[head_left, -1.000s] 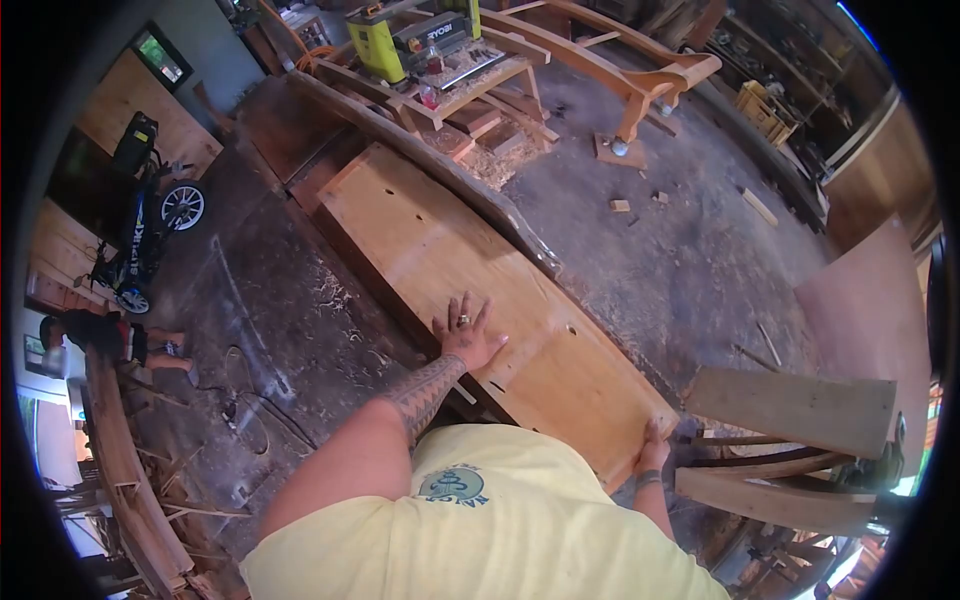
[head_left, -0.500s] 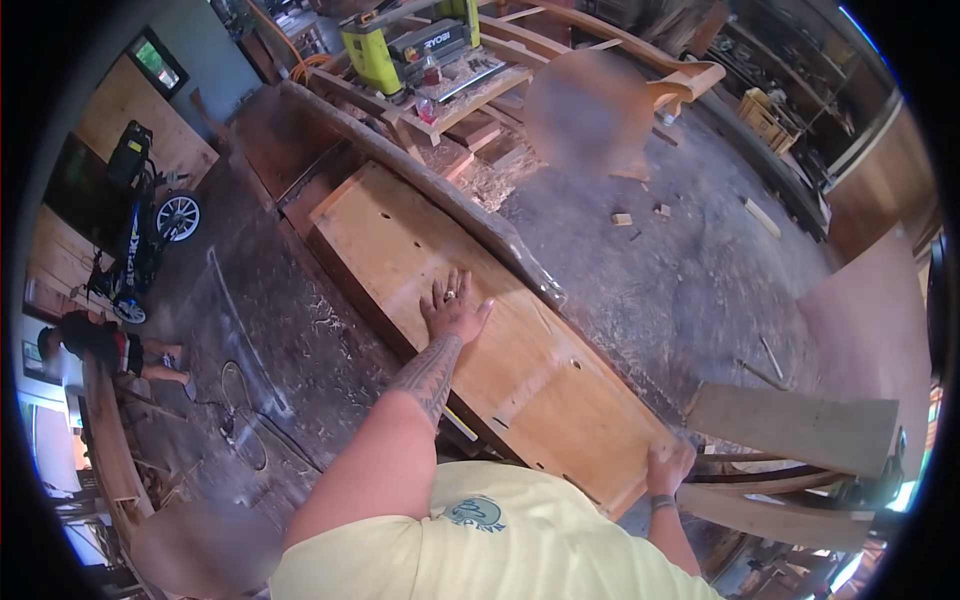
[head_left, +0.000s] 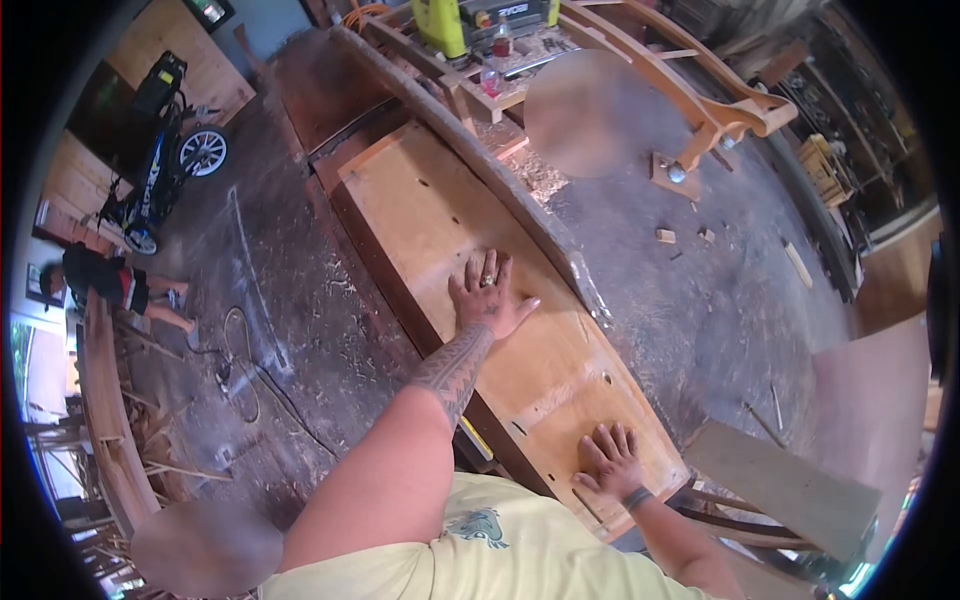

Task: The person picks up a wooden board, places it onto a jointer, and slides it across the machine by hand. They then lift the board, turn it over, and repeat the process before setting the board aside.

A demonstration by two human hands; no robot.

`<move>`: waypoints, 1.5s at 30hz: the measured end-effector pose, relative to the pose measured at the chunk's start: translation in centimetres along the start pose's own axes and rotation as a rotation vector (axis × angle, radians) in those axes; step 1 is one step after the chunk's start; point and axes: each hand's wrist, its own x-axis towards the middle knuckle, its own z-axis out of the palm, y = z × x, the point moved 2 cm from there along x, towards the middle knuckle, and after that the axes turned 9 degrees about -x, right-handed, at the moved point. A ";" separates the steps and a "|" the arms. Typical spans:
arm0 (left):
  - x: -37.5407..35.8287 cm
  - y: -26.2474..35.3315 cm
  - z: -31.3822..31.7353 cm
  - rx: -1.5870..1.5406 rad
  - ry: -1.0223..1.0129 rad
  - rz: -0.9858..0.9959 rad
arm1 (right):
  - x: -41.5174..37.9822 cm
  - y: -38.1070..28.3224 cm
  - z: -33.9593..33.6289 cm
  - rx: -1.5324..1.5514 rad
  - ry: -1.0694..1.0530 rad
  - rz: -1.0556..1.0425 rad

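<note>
A long, light wooden panel (head_left: 560, 350) with several small dark holes and slots lies diagonally in front of me. My left hand (head_left: 490, 292) rests on its middle with the fingers spread, a ring on one finger. Nearer to me, my right hand (head_left: 612, 462) lies on the lower end of the panel, fingers apart, beside a slot. Neither hand grips anything. A dark, rough-edged board (head_left: 475, 150) runs along the panel's far long side. Part of a yellow object (head_left: 477, 438) shows at the panel's near edge.
A workbench (head_left: 490, 95) at the top carries green power tools and shavings. A curved wooden frame (head_left: 690, 100) stands at the upper right. At left are a small motorbike (head_left: 160, 160), a person (head_left: 110, 280) and a cord (head_left: 262, 375) on the floor. A grey board (head_left: 785, 485) lies at right.
My right hand has left the panel's right edge and now lies flat on its surface. The camera view has shifted, and my left hand stays on the panel.
</note>
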 end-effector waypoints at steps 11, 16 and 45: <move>5.9 -5.1 -2.1 -0.018 0.096 0.027 | 7.8 -2.5 -2.3 -0.008 0.018 -0.020; 7.3 -6.5 -3.4 -0.035 0.064 0.025 | 10.0 -3.2 -2.9 -0.016 0.039 -0.024; 13.8 -10.8 -6.2 0.070 0.035 -0.024 | 18.0 -5.5 -4.5 -0.018 0.041 -0.017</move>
